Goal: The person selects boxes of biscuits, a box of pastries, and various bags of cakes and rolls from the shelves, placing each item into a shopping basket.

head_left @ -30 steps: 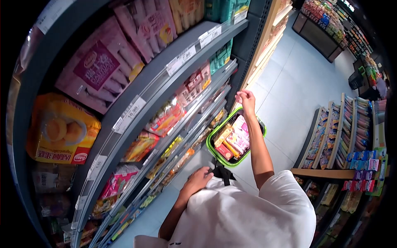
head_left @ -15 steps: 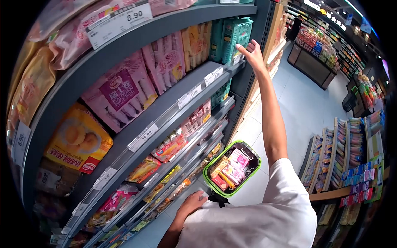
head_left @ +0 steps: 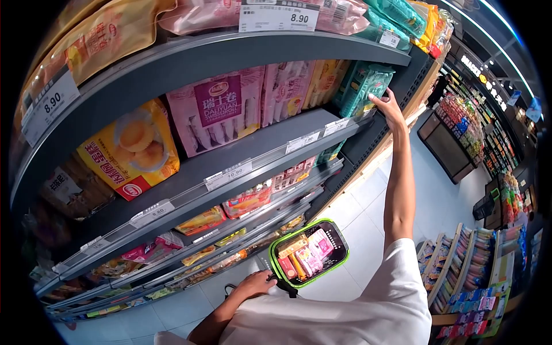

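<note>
My right hand is at the right end of a shelf, closed on the edge of a teal snack pack. Its thumb lies on the front of the pack, while the other fingers reach round the right side and are partly hidden. The pack still stands on the shelf, leaning slightly. Low in front of my body, my left hand is curled round the black handle of a green-rimmed shopping basket. Several packaged snacks lie inside the basket.
Left of the teal pack stand a pink Swiss roll bag and a yellow cake pack. A shelf edge with price tags runs below them. Display racks stand at lower right, and a snack island is farther back.
My right hand has closed from spread fingers beside the teal pack onto its edge. The view has turned, so the shelf and basket sit differently. My left hand stays by the basket.
</note>
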